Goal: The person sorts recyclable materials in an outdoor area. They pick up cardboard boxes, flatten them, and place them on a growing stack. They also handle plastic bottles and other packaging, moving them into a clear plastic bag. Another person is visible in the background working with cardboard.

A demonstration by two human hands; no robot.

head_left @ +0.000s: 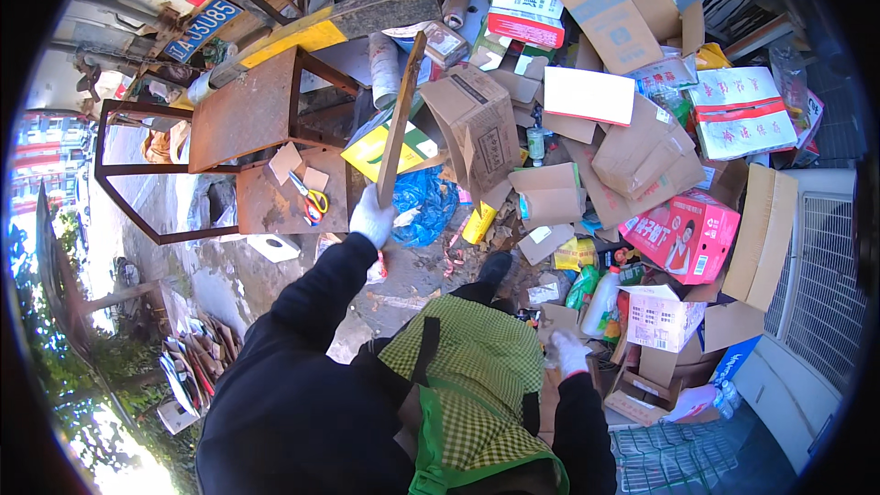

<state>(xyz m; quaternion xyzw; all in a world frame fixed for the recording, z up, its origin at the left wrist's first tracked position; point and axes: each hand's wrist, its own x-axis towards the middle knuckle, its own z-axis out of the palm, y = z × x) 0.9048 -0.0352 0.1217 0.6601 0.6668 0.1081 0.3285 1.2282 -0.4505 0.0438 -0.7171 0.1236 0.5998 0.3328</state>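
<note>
My left hand [371,217], in a white glove, is closed round the lower end of a long wooden strip [401,119], which points up and away from me. My right hand [568,354], also gloved in white, hangs low beside the scattered packaging, with its fingers loosely apart and nothing visible in them. Nearest to it are a white bottle [600,301] and a pale printed carton [662,321]. Scissors [310,199] with yellow and red handles lie on the rusty seat of a metal-framed chair [261,202], near small cardboard pieces [286,162].
A brown carton [472,124], a pink box [683,236] and several flattened cartons cover the ground ahead and right. A blue plastic bag [423,206] lies beyond my left hand. A yellow-marked bar [312,35] spans the far side. Stacked cardboard [197,362] stands at left.
</note>
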